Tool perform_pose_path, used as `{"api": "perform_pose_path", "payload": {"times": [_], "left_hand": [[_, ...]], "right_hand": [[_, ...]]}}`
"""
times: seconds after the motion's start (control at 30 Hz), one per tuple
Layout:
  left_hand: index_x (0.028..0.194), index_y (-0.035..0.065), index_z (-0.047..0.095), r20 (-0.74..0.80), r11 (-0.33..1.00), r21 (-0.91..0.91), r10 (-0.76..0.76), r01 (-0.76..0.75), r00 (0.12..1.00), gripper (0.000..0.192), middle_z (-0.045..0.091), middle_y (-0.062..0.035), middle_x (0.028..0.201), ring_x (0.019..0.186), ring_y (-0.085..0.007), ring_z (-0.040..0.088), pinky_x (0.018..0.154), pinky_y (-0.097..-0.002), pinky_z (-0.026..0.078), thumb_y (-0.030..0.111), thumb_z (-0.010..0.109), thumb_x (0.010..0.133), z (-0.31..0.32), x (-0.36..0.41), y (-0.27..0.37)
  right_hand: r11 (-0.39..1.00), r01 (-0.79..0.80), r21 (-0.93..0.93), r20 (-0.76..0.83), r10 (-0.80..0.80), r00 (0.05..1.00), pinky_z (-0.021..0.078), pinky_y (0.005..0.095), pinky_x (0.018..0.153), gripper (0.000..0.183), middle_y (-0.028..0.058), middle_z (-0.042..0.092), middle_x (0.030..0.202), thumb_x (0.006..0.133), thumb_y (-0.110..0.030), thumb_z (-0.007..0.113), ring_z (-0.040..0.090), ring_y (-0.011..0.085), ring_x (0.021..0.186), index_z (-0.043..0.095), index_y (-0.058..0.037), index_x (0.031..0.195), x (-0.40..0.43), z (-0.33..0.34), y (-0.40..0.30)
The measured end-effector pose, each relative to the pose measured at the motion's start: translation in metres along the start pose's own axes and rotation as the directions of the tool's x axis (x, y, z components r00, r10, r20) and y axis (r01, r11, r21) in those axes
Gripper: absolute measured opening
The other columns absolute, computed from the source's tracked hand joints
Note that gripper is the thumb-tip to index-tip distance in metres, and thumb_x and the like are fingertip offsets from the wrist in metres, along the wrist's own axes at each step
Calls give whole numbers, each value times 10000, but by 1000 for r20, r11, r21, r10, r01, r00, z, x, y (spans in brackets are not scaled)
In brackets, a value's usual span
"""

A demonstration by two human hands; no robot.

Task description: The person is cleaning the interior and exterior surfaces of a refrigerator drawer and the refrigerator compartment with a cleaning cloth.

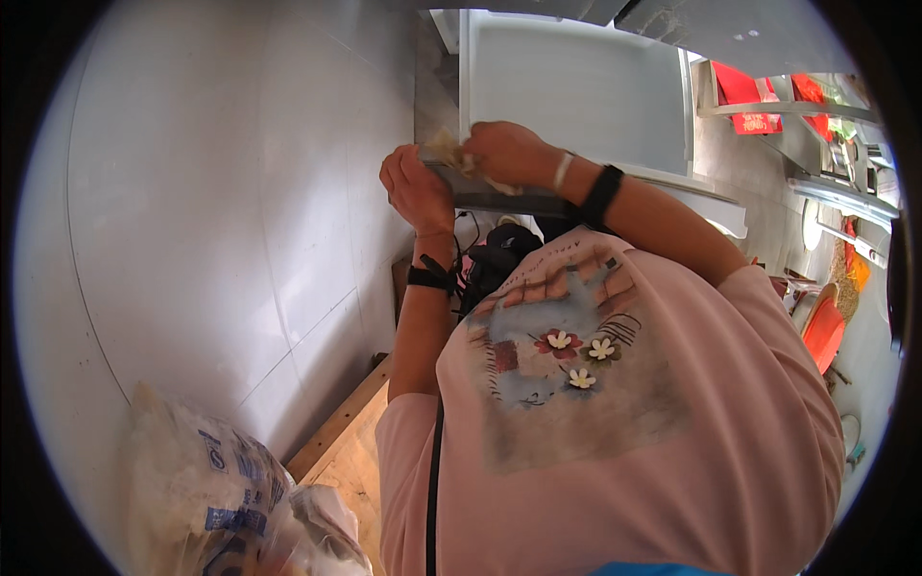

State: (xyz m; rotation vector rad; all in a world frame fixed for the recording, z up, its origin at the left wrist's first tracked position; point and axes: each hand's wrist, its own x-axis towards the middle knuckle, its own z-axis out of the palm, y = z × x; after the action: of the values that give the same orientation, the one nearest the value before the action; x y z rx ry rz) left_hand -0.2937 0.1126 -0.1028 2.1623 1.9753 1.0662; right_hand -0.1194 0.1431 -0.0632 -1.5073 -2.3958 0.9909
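My right hand point(508, 153) is closed on a crumpled light-coloured cloth point(446, 150), whose end hangs below the fingers. The cloth lies against the grey top edge point(490, 189) of a white drawer front or door. My left hand point(418, 189) grips the left end of that same edge, fingers bent over it; its fingertips are partly hidden. Beyond both hands is a pale, shallow drawer or appliance interior point(576, 93), with white side walls. Black straps are round both wrists.
A tiled wall point(216, 180) rises close on the left. At lower left, a printed plastic bag point(209, 489) stands by a wooden board point(342, 425). Dark cables point(468, 237) hang below the edge. Metal shelving point(792, 109) with red packages stands at right, above a red stool point(825, 335).
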Motion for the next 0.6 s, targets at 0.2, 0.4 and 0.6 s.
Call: {"api": "perform_pose_path", "payload": {"times": [0.2, 0.4, 0.6], "left_hand": [[1072, 47, 573, 15, 999, 12, -40, 40, 999, 232, 602, -107, 1102, 1086, -320, 521, 921, -414, 445, -9, 500, 860, -3, 3, 0], [1084, 47, 572, -30, 1000, -3, -2, 1, 1000, 234, 604, -107, 1108, 1083, -326, 532, 903, -418, 461, 10, 514, 861, 4, 2, -1], [1083, 44, 565, 64, 999, -46, -19, 22, 998, 229, 596, -124, 1098, 1056, -342, 529, 925, -430, 425, 133, 553, 872, 9, 7, 4]], "right_hand": [[995, -85, -61, 35, 87, 996, 494, 415, 759, 175, 118, 583, 942, 789, -144, 618, 612, 316, 893, 706, -176, 937, -88, -38, 42], [985, 88, -152, 58, -80, 995, 507, 398, 744, 127, 139, 575, 907, 787, -133, 609, 602, 316, 870, 672, -106, 895, -82, -26, 60], [905, 362, -225, -48, -382, 923, 516, 340, 789, 107, 50, 654, 983, 735, -166, 653, 591, 228, 985, 704, -98, 800, 26, 11, -19]]}}
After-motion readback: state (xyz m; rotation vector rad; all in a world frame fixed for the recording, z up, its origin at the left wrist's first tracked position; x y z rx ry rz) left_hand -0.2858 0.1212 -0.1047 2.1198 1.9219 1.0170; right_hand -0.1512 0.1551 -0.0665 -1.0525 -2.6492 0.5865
